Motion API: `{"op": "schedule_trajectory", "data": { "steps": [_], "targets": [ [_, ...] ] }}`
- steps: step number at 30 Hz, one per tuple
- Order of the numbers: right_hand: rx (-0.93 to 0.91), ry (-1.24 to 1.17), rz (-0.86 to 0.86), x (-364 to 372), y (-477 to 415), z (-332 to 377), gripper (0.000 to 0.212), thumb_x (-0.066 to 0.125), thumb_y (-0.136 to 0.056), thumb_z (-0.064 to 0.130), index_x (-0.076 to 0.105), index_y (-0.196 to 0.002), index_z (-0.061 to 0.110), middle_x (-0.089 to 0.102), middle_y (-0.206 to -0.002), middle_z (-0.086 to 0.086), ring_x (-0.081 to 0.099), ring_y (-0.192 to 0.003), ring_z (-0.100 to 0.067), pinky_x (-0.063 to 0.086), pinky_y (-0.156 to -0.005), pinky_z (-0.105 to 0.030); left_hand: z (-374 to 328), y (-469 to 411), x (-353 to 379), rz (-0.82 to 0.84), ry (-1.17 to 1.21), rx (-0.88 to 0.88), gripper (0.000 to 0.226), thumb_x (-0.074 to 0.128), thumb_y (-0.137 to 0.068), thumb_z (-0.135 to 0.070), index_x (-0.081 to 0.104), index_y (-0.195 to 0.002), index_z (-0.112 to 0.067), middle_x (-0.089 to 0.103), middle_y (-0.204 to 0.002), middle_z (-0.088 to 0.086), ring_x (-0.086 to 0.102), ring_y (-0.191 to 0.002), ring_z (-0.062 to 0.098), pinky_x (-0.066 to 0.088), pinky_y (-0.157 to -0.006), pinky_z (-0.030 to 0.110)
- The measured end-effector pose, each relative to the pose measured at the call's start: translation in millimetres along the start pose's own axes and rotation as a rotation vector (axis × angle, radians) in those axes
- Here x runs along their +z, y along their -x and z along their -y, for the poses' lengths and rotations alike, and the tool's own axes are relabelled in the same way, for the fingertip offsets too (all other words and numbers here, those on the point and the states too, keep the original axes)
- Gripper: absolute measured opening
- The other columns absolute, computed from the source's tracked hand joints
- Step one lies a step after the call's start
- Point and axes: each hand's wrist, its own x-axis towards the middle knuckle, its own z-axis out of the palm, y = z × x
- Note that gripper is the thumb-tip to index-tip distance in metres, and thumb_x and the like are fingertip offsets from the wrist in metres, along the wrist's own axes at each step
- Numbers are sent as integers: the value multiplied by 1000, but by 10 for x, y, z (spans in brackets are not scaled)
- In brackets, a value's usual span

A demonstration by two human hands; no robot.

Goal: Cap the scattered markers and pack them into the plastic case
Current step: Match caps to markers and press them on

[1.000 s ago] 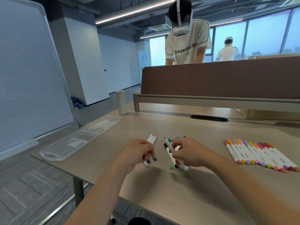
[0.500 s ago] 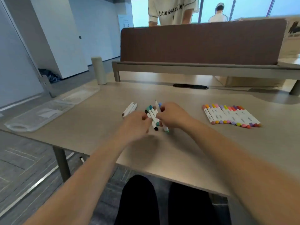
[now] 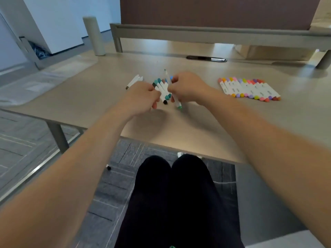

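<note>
Both forearms reach out over the table [image 3: 197,133]. The plastic case [image 3: 34,83] lies well left of the fingers, the capped marker row [image 3: 249,89] to their right. The left hand [image 3: 141,97], fingers curled, grips the marker bundle [image 3: 162,86]. Touching it, the right hand [image 3: 188,88] pinches a tilted green-tipped marker [image 3: 176,100].

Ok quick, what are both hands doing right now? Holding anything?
Left hand: closed, gripping the bunch of markers.
Right hand: closed, pinching one green-ended marker.
</note>
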Motion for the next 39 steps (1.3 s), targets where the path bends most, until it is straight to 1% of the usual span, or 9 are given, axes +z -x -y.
{"op": "schedule_trajectory", "data": {
  "steps": [8, 14, 16, 18, 22, 25, 31, 35, 39],
  "targets": [
    [-61, -1, -26, -23, 356, 131, 21, 57, -84, 15, 69, -86, -2, 67, -67, -13, 55, -56, -24, 45, -52, -27, -22, 414, -247, 58, -29, 51, 24, 55, -92, -21, 64, -71, -10, 62, -62, 4, 44, -44, 14, 35, -43, 21],
    [-90, -112, -20, 16, 935, 112, 17, 57, -83, 9, 64, -87, -6, 71, -79, -22, 67, -54, -25, 50, -48, -28, 44, 1109, -235, 266, -74, 117, 23, 63, -91, -21, 62, -71, -8, 62, -58, 4, 44, -42, 11, 35, -45, 23],
    [-101, -131, -26, 61, 1151, 53, 23, 58, -81, 8, 62, -91, -11, 70, -76, -22, 72, -69, -35, 58, -60, -43, 74, 1389, -153, 376, -161, 123, 23, 62, -92, -25, 61, -75, -9, 60, -53, -3, 44, -41, 7, 36, -47, 22],
    [-111, -114, -7, 124, 1383, -30, 23, 60, -82, 10, 64, -94, -9, 71, -76, -16, 73, -69, -27, 61, -69, -45, 153, 1641, -75, 451, -299, 138, 25, 61, -93, -28, 63, -76, -10, 58, -48, -7, 43, -39, 3, 37, -47, 18],
    [-161, -139, 9, 247, 1883, -200, 8, 58, -90, 14, 64, -90, 9, 72, -77, -10, 72, -69, -22, 61, -68, -44, 363, 1995, 140, 600, -380, 122, 17, 67, -89, -29, 70, -85, -12, 68, -65, -5, 51, -48, 3, 43, -54, 19],
    [-242, -153, 29, 310, 2175, -238, 6, 57, -93, 20, 60, -87, 21, 71, -74, -3, 67, -63, -12, 54, -61, -29, 455, 2190, 340, 701, -442, 146, 13, 70, -86, -31, 73, -89, -18, 65, -65, -14, 53, -53, -5, 43, -59, 17],
    [-190, -79, 131, 595, 2370, -485, 10, 58, -91, 18, 61, -89, 8, 73, -76, -4, 56, -48, -3, 49, -60, -35, 570, 2430, 659, 798, -533, 204, 21, 75, -84, -27, 72, -101, -15, 58, -71, -16, 53, -62, -3, 39, -61, 14],
    [-154, -71, 177, 779, 2379, -625, 7, 59, -90, 19, 58, -84, 14, 73, -73, -2, 58, -49, -6, 49, -58, -35, 643, 2493, 816, 824, -614, 233, 29, 75, -84, -29, 71, -109, -16, 55, -75, -15, 49, -63, 0, 35, -57, 15],
    [-122, -77, 178, 905, 2353, -699, 8, 59, -90, 18, 58, -82, 17, 72, -71, -2, 58, -46, -5, 49, -56, -34, 652, 2463, 899, 839, -667, 279, 31, 75, -83, -32, 71, -110, -17, 61, -98, -2, 51, -79, 8, 35, -60, 18]
  ]
}}
